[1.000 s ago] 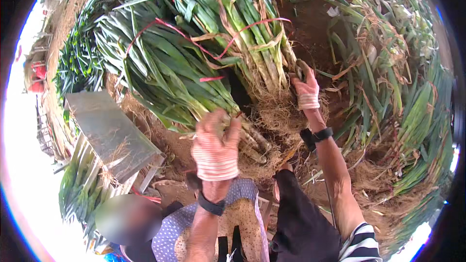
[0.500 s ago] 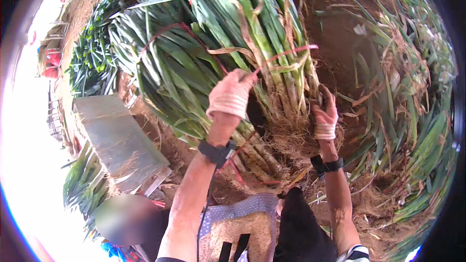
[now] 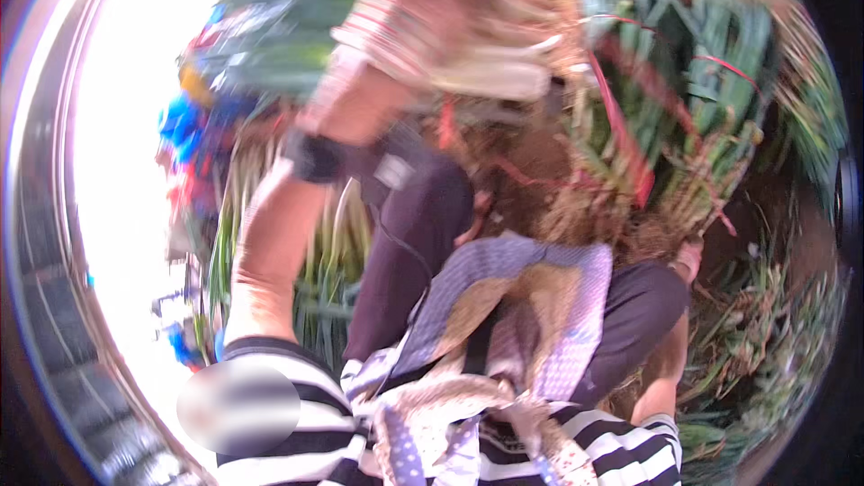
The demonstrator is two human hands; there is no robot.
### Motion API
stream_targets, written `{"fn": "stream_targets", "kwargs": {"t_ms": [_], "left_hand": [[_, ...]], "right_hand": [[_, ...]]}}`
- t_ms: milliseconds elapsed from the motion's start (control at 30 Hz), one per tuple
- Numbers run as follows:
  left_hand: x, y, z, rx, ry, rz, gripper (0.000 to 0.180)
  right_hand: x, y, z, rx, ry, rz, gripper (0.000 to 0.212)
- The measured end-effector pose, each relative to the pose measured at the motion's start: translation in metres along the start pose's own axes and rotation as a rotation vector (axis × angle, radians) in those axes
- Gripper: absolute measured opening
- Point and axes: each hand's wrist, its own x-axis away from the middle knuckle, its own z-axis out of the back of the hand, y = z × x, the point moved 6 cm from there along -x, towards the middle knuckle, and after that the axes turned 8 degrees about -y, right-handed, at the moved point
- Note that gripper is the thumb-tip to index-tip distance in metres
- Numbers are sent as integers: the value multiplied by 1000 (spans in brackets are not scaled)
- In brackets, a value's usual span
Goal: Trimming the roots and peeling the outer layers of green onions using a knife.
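Note:
My left hand, in a pinkish banded glove, is smeared by motion over a bundle of green onions with pale stalks. Whether its fingers grip anything is lost in the blur. Low at the right, my right hand shows only in part behind my knee. It is beside the rooty base of an upright green onion bundle, its fingers hidden. That bundle has a thin red band round its leaves. Left of it stands another tied green onion bundle, with a loose red strip hanging across it.
My bent knees and a patterned apron fill the lower middle. More green onions lie beyond my left forearm. Loose leaves and trimmings cover the ground at the right. Blue and red items are at the far left.
The view has swung left, so the tied bundles now sit farther right. My left hand has left the bundle's red strip and moved up and left. My right hand is now partly behind my knee.

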Motion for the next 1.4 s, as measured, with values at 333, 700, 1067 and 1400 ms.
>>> {"fn": "stream_targets", "kwargs": {"t_ms": [333, 700, 1067, 1400], "left_hand": [[511, 44, 199, 235, 1108, 1774, 13], [746, 222, -21, -118, 395, 2320, 26], [774, 249, 5, -111, 420, 2379, 40], [594, 63, 52, -168, -214, 2102, 26]], "right_hand": [[135, 53, 15, 198, -25, 98, 27], [207, 77, 30, 271, -32, 135, 26], [210, 66, 20, 309, -78, 223, 25], [218, 42, 16, 300, -104, 182, 25]]}}
